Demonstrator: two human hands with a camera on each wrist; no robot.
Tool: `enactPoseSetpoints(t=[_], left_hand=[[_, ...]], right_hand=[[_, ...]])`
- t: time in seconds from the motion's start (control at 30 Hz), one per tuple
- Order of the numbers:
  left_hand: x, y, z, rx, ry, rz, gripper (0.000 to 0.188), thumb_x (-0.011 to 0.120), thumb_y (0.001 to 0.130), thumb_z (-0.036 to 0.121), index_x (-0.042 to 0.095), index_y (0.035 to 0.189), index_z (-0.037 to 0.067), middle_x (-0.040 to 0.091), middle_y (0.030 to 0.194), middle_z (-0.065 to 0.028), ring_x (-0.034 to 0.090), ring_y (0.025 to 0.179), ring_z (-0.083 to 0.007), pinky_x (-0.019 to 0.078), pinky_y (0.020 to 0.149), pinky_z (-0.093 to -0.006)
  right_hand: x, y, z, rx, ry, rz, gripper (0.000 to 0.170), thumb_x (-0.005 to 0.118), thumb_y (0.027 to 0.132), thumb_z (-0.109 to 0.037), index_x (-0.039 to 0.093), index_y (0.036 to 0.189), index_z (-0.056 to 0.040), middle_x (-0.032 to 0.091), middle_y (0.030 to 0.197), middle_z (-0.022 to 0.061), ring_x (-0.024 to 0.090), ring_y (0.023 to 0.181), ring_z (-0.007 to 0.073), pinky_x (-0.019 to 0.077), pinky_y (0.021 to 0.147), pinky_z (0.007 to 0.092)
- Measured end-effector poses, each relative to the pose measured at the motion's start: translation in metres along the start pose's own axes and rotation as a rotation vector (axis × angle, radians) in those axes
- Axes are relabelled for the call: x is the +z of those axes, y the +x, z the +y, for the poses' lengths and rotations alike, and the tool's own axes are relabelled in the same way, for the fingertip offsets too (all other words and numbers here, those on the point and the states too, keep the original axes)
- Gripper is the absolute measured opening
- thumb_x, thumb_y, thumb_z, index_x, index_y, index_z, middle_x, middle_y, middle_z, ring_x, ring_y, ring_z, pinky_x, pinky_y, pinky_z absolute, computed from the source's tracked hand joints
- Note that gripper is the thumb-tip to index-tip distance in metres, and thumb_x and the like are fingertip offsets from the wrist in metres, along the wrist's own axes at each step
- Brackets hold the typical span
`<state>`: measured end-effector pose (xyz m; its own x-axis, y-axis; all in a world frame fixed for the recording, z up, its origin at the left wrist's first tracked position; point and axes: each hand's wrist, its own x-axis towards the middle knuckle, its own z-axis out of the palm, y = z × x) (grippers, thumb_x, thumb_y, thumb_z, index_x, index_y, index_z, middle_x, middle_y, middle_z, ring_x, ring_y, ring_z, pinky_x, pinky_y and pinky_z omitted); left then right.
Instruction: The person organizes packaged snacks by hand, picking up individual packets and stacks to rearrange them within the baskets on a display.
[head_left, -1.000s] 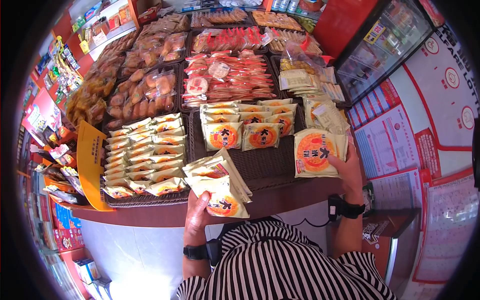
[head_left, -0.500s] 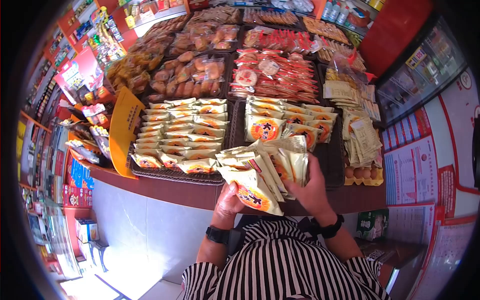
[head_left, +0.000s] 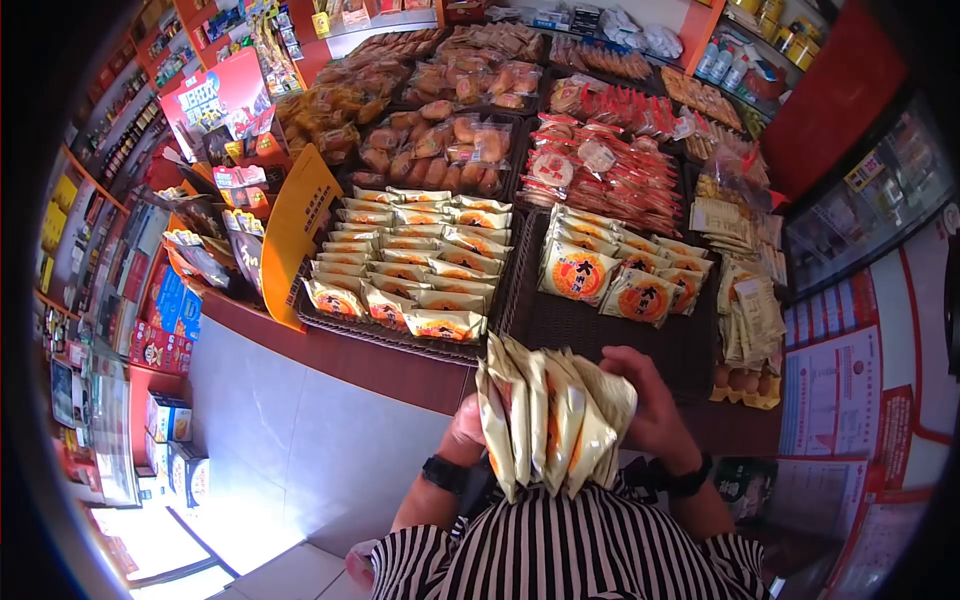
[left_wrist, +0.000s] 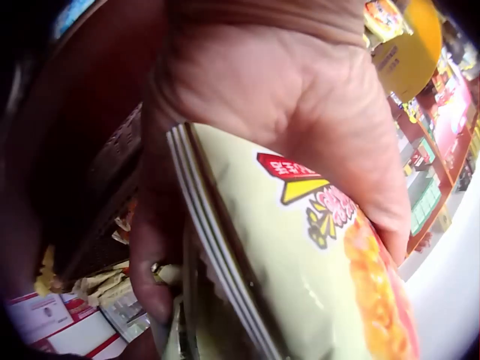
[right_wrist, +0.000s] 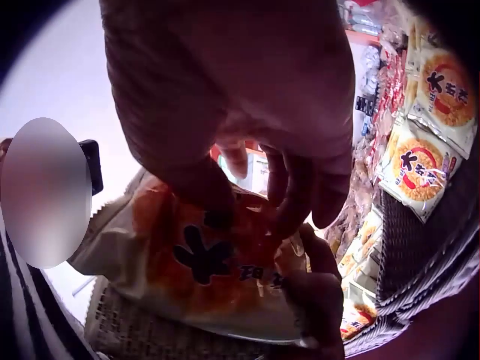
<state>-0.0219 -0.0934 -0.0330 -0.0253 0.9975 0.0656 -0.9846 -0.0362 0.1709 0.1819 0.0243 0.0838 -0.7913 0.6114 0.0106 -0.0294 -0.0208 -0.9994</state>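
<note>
Both hands hold a bunch of cream rice cracker packets [head_left: 550, 415] between them, just in front of the chest and near the counter's front edge. The packets stand on edge, side by side like a fan. My left hand [head_left: 465, 432] grips the bunch from the left; in the left wrist view a packet [left_wrist: 300, 255] lies against the palm. On the other side my right hand [head_left: 655, 412] grips the outer packets. In the right wrist view its thumb and fingers are at the upper edge of an orange-printed packet [right_wrist: 202, 259], with left fingertips [right_wrist: 315, 292] at the far end.
Ahead stands a dark woven basket [head_left: 620, 338] with rice cracker packets [head_left: 640, 292] at its back. Left of it another basket [head_left: 420, 345] holds rows of them. Eggs [head_left: 740, 385] sit at right. A yellow sign [head_left: 305, 225] borders the left side; a fridge [head_left: 870, 200] stands right.
My right hand has come in from the right with packets and joined them to those in my left hand. The bunch has been turned upright and drawn towards the body.
</note>
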Motion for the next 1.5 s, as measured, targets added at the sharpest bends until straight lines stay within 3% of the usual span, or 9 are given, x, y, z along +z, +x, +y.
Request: enactPoseSetpoints(t=[0.07,0.17,0.37,0.77,0.87,0.93,1.0,1.43,1.5], left_hand=[[-0.005,-0.007,-0.001,-0.052,0.012,-0.055,0.044,0.04,0.095,0.037,0.047,0.125,0.006,0.057,0.118,-0.0128,0.058,0.104,-0.0252,0.0501,0.089,-0.0396],[0.014,-0.006,-0.001,-0.134,0.008,-0.066,0.035,0.04,0.097,0.025,0.048,0.123,0.003,0.058,0.116,-0.0141,0.059,0.102,-0.0241,0.0518,0.087,-0.0371],[-0.014,-0.009,0.005,-0.348,0.102,-0.043,0.073,0.066,0.078,0.043,0.04,0.133,0.001,0.052,0.127,-0.0151,0.053,0.114,-0.0279,0.0429,0.098,-0.0442],[0.012,-0.007,0.012,-0.229,0.002,-0.041,0.055,0.04,0.093,0.042,0.044,0.128,0.0,0.055,0.121,-0.0197,0.061,0.101,-0.0309,0.0529,0.086,-0.0422],[-0.036,-0.018,0.016,-0.158,-0.093,-0.001,0.055,0.037,0.094,0.043,0.043,0.13,0.001,0.054,0.123,-0.0187,0.058,0.106,-0.0321,0.0499,0.09,-0.0451],[-0.04,-0.027,0.021,-0.156,-0.156,0.11,0.057,0.038,0.092,0.05,0.045,0.13,0.007,0.054,0.124,-0.0155,0.056,0.108,-0.0317,0.0489,0.091,-0.0468],[-0.022,-0.03,0.023,-0.074,0.112,0.388,0.049,0.064,0.078,0.04,0.058,0.11,0.004,0.064,0.103,-0.0139,0.063,0.089,-0.0273,0.0531,0.081,-0.0405],[-0.009,-0.045,0.034,0.15,0.097,0.333,0.059,0.069,0.075,0.042,0.055,0.117,0.004,0.063,0.109,-0.0138,0.063,0.094,-0.0281,0.0531,0.082,-0.0417],[-0.011,-0.047,0.032,0.248,0.386,0.439,0.063,0.054,0.084,0.056,0.051,0.121,0.006,0.063,0.104,-0.0117,0.064,0.083,-0.026,0.0557,0.072,-0.0394]], right_hand=[[0.003,0.001,-0.004,-0.263,-0.433,-0.117,0.059,0.066,0.079,-0.008,0.039,0.131,-0.0044,0.043,0.127,0.0136,0.042,0.121,0.0261,0.0351,0.1,0.0373],[0.008,-0.004,-0.002,-0.287,-0.441,-0.151,0.061,0.07,0.075,-0.01,0.042,0.129,-0.0101,0.037,0.132,0.0151,0.037,0.125,0.0319,0.034,0.101,0.0408],[-0.001,-0.014,0.0,-0.309,-0.649,-0.084,0.051,0.073,0.073,-0.017,0.048,0.118,-0.0135,0.047,0.128,0.0121,0.044,0.12,0.0321,0.0372,0.096,0.0423],[-0.022,-0.024,-0.041,-0.438,-0.975,-0.231,0.032,0.07,0.075,-0.021,0.052,0.099,-0.0112,0.06,0.115,0.0073,0.051,0.115,0.0301,0.0402,0.09,0.0412],[-0.037,-0.028,-0.048,-0.365,-0.804,-0.258,0.03,0.068,0.077,-0.015,0.052,0.102,-0.0102,0.06,0.113,0.0079,0.054,0.112,0.0254,0.042,0.089,0.0363],[-0.044,-0.024,-0.071,0.208,-0.545,0.066,0.031,0.062,0.082,-0.009,0.05,0.11,-0.0063,0.059,0.112,0.0082,0.055,0.107,0.0171,0.0433,0.088,0.0303],[-0.062,0.0,-0.051,0.009,-0.305,0.224,0.034,0.056,0.087,-0.01,0.046,0.119,-0.0008,0.056,0.113,0.0074,0.052,0.104,0.0113,0.0432,0.088,0.0278],[-0.097,0.071,-0.006,0.049,-0.03,0.213,0.031,0.051,0.091,-0.012,0.048,0.119,0.0023,0.057,0.108,0.005,0.053,0.096,0.0094,0.0432,0.087,0.0259],[-0.096,0.074,-0.005,0.02,0.001,0.263,0.029,0.051,0.092,-0.015,0.049,0.116,0.0019,0.058,0.104,0.0041,0.053,0.095,0.0079,0.044,0.084,0.0247]])
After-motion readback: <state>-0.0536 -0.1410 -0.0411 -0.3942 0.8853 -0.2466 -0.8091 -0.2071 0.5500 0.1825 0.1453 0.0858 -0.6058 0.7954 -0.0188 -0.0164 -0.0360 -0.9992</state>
